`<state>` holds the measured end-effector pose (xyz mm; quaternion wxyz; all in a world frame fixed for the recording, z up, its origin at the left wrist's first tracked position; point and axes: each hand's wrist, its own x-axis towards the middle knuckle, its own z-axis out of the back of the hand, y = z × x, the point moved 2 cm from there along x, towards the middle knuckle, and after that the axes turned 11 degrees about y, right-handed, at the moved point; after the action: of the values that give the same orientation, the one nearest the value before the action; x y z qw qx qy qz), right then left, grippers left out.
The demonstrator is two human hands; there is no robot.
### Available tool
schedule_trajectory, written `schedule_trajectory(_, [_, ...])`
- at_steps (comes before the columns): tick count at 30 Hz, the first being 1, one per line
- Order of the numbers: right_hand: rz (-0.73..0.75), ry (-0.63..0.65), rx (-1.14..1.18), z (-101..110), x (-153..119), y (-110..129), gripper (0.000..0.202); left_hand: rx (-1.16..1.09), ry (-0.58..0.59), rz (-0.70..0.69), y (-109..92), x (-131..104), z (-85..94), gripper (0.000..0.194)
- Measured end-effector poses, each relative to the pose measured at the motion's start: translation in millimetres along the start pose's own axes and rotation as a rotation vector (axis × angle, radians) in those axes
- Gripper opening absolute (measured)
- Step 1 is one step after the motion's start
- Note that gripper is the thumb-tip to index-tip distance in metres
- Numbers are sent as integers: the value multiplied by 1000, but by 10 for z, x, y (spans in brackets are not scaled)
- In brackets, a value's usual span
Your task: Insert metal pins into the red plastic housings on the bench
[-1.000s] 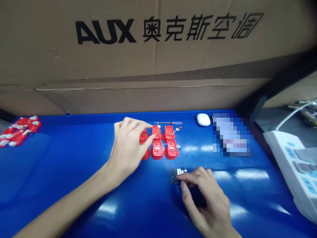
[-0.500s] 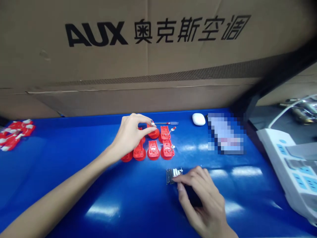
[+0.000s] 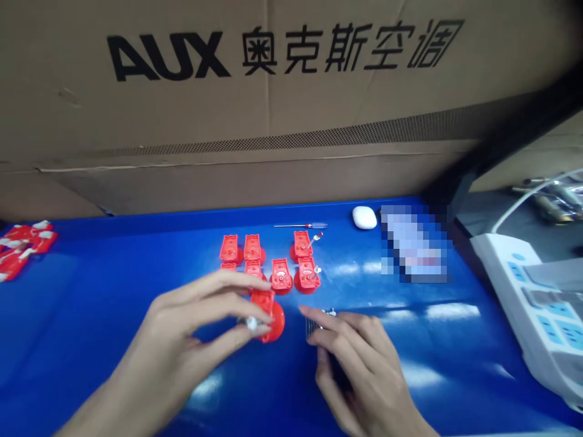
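My left hand [image 3: 204, 340] grips a red plastic housing [image 3: 274, 321] with a round base, raised off the table. A small white-and-metal piece [image 3: 252, 323] shows between its thumb and fingers. Over a row of small dark metal pins [image 3: 311, 328] and white pieces [image 3: 328, 312] is my right hand [image 3: 364, 364], its fingers bent close together. Whatever lies between those fingertips is hidden. Behind my left hand, more red housings [image 3: 281, 277] stand in two rows; two at the right end, including the front one [image 3: 307, 276], have a thin part sticking out.
A screwdriver [image 3: 314, 226] lies behind the housings. Farther right are a white rounded case [image 3: 364, 217], a blurred-out phone-like object [image 3: 412, 243] and a white power strip [image 3: 523, 315]. Red-and-white parts [image 3: 25, 246] lie far left. A large cardboard box [image 3: 273, 121] borders the blue table [image 3: 113, 315].
My left hand has lifted a red housing from the back row and brought it nearer me. My right hand has shifted slightly left over the pins and white pieces.
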<state>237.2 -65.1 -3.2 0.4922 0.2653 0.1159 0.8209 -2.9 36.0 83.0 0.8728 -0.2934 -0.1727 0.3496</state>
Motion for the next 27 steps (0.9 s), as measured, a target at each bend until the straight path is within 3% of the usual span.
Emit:
schedule_trajectory(5, [-29, 168, -59, 14, 246, 108, 26, -48, 61, 44, 63, -416, -491, 16])
schedule_trajectory(8, [-49, 324, -158, -36, 360, 126, 29, -102, 19, 51, 70, -479, -675, 14])
schedule_trajectory(11, [-52, 397, -236, -76, 434, 117, 30, -151, 9, 38, 53, -486, -773, 16])
schedule_trajectory(22, [-173, 616, -290, -13, 665, 80, 30, -110, -48, 66, 62, -551, -890, 14])
schedule_trajectory(26, [-163, 659, -381, 14, 735, 61, 32, 29, -11, 106, 104, -648, -680, 66])
schedule_trajectory(27, [-156, 666, -395, 25, 756, 59, 33, 41, 12, 86, 111, -670, -596, 72])
